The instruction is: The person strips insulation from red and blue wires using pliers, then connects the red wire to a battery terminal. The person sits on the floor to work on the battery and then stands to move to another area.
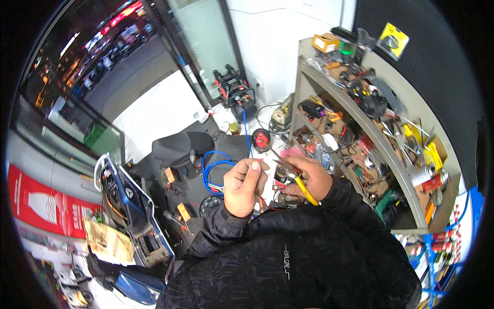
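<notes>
My left hand [245, 186] is closed in a pinch in front of my chest, thumb upward. Something small and reddish shows at its fingertips, too small to make out. Beside it on the right, my right hand [313, 177] is wrapped round yellow-handled pliers [307, 191]. Their dark jaws point up and left, toward the left fingertips, and a gap remains between the two hands. Thin red and orange wires [262, 204] show just below the hands. Part of the pliers is hidden by the right fingers.
A cluttered shelf unit [360, 139] with tools and parts stands on the right. A coiled blue hose [210, 172] lies ahead, near a black seat [182, 148] and a red-and-black reel [261, 139]. A compressor-like machine [237, 92] stands farther off. A blue scooter [128, 201] is at left.
</notes>
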Available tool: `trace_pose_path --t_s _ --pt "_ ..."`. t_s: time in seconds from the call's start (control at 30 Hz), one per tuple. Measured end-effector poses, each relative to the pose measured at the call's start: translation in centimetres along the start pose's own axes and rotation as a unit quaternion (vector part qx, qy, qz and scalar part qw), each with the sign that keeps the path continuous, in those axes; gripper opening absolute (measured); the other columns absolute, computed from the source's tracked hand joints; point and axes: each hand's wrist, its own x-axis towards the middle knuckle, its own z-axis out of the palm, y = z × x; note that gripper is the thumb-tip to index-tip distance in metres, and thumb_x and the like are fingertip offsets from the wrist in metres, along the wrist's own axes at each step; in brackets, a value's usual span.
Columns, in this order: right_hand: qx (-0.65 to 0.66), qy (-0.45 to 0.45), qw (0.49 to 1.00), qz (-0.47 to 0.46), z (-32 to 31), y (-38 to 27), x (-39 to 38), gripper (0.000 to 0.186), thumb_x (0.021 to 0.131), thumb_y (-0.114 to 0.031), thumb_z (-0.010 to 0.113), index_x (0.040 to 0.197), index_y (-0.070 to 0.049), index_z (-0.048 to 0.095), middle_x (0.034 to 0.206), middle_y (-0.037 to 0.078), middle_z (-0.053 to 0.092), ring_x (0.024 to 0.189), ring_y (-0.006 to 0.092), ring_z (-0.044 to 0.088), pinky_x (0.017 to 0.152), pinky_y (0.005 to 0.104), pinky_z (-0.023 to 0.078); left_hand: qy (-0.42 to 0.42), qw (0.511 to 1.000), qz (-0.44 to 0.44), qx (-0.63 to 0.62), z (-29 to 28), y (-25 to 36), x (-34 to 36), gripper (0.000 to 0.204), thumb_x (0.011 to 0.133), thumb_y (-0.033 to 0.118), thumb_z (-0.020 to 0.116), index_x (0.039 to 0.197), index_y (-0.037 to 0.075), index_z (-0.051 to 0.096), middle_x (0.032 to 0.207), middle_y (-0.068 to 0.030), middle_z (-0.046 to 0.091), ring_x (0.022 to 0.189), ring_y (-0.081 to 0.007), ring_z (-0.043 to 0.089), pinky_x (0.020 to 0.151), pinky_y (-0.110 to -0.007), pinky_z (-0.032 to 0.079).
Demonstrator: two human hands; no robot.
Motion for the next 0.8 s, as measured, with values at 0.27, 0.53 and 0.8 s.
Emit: trace_pose_path --t_s 0.27,0.53,0.8 --pt "0.043 -0.052 0.99 -0.121 4.9 -3.2 3.4 0.068 0.075 -0.036 0.09 0.122 0.003 0.061 0.099 0.014 0.063 0.08 0.0276 0.065 0.072 0.0352 0.053 0.053 0.992 0.008 0.113 -2.5 3.0 -5.0 0.023 0.108 0.016 0.054 0.105 -0.003 0.066 0.068 0.0013 0.058 0.059 -0.004 0.047 0.054 -0.023 0.038" --pt "0.052 -0.063 0.983 -0.162 7.4 -4.6 4.4 0.064 0.075 -0.032 0.091 0.121 0.002 0.063 0.101 0.016 0.064 0.084 0.0309 0.063 0.074 0.0376 0.05 0.075 0.959 0.067 0.266 -3.9 5.0 -7.8 0.021 0.104 0.013 0.057 0.109 -0.003 0.068 0.072 -0.0048 0.066 0.064 -0.0086 0.06 0.059 -0.027 0.048" --pt "0.013 -0.075 0.981 -0.181 7.1 -5.8 4.1 0.058 0.076 -0.028 0.09 0.117 0.003 0.063 0.093 0.015 0.062 0.077 0.0308 0.067 0.065 0.0369 0.051 0.041 0.948 0.086 0.303 -3.5 6.8 -8.9 0.018 0.103 0.011 0.059 0.11 -0.003 0.068 0.083 -0.0127 0.075 0.073 -0.0161 0.073 0.066 -0.029 0.055"
